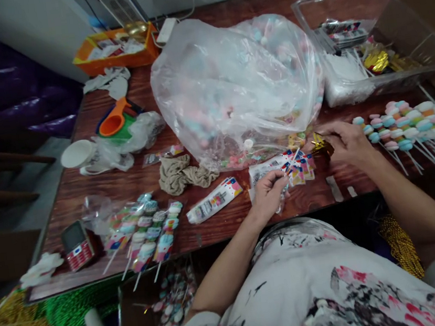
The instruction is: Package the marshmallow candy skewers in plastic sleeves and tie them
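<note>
Patterned fabric on the person's lap fills the foreground, both forearms reaching out over a dark wooden table (133,184). Left hand (269,194) is closed around a small wrapped sweet on a stick, its printed sleeve (297,169) angling up and to the right toward the other hand. Right hand (345,143), just beyond and to the right, pinches a gold twist tie (321,146) near the sleeve's far end; the two hands sit close but apart. Behind them bulges a clear plastic bag (231,82) of sweets. Unwrapped marshmallow skewers (407,126) lie to the right, wrapped ones (146,230) to the left beside a small red phone (76,246).
</note>
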Motion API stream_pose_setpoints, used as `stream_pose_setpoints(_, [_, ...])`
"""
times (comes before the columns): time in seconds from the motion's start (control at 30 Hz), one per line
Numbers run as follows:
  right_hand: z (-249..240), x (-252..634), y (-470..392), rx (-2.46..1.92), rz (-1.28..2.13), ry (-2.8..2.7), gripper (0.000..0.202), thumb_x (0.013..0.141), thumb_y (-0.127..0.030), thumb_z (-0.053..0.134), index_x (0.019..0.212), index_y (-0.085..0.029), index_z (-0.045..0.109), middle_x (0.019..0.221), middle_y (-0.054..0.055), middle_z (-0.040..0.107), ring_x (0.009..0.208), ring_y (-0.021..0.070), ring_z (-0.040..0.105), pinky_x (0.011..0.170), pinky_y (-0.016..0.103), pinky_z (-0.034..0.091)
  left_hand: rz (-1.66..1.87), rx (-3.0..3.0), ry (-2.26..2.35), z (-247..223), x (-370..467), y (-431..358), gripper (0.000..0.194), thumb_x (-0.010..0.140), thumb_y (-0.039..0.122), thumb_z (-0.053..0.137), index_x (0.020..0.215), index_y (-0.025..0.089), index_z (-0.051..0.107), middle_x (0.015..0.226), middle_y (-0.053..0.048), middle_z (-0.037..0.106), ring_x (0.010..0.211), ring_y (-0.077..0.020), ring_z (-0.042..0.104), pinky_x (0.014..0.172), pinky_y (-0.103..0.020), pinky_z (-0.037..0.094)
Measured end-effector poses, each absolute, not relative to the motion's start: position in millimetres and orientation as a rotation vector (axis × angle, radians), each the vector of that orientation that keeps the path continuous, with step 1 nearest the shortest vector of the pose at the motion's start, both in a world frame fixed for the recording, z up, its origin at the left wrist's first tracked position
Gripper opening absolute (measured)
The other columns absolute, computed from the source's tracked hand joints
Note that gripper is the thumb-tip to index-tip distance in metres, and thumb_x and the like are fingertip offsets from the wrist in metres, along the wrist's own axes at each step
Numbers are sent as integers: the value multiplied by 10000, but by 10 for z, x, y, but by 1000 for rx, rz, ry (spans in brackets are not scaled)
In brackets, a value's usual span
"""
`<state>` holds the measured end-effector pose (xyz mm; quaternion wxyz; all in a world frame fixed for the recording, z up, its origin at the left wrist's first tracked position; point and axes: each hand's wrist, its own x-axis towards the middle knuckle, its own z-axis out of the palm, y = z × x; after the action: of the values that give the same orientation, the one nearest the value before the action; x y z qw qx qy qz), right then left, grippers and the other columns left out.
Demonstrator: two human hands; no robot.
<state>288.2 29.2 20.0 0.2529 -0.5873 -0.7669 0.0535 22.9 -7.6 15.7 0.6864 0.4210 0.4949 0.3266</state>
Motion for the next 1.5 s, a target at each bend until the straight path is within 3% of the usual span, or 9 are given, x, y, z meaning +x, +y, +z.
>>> stream_pose_setpoints(0.23, [304,2292,-206,-1431,192,-1873,242,873,-188,487,1001,-215,690,931,75,738,876,214,682,811,357,533,866,956,1055,37,430,-11,262,710,386,690,814,150,643,625,55,560,446,-42,489,448,-173,420])
stream_pose_setpoints(0.57, [-94,3353,-603,-1888,225,-1715,418,781,-180,542,1155,-286,695,960,30,761,853,238,701,793,377,545,812,899,1188,124,48,-116,295,689,401,742,832,161,648,608,45,594,441,-60,534,399,-148,366])
stream_pose_setpoints(0.67, [-139,3480,-702,-1894,211,-1557,411,807,-190,540,1191,-245,673,1059,64,741,905,227,689,782,362,543,775,926,1184,95,102,-181,292,686,407,744,803,157,651,597,40,601,445,-62,542,421,-157,390])
stream_pose_setpoints(0.77, [-165,3487,-759,-1886,113,-1489,301,838,-246,566,1106,-209,699,1040,84,721,872,219,662,721,347,530,771,927,1203,73,149,-221,295,666,405,755,786,152,663,571,41,592,445,-66,541,421,-161,389])
stream_pose_setpoints(0.87, [-185,3384,-783,-1892,-5,-1740,196,864,-280,580,959,-224,741,926,70,704,873,225,611,784,374,496,771,906,1230,74,154,-246,293,648,389,763,803,152,688,578,41,597,446,-63,530,418,-164,392])
stream_pose_setpoints(1.07, [-244,3258,-566,-1955,-139,-1962,204,884,-296,560,919,-206,739,911,90,676,903,256,551,811,406,445,764,899,1218,80,135,-316,306,623,398,786,783,150,704,600,27,616,472,-63,530,432,-172,418])
stream_pose_setpoints(1.2, [-168,3228,-438,-1924,34,-2063,155,849,-185,538,767,-174,669,832,99,658,857,255,569,783,395,448,755,878,1193,58,151,-381,274,640,374,767,796,155,715,598,37,600,469,-52,507,460,-176,440])
stream_pose_setpoints(1.4, [203,2371,-658,-1476,651,-1655,62,890,-226,575,870,-214,633,747,-10,646,655,128,577,616,247,453,833,914,1178,-24,255,-359,218,679,334,735,786,144,734,639,17,628,538,-59,508,517,-176,443])
stream_pose_setpoints(1.5, [219,1881,-692,-1285,701,-1627,118,888,-189,585,951,-209,683,821,4,705,714,128,636,671,249,494,927,990,1108,-34,285,-324,194,710,311,697,788,138,741,688,-1,658,605,-79,543,585,-195,475])
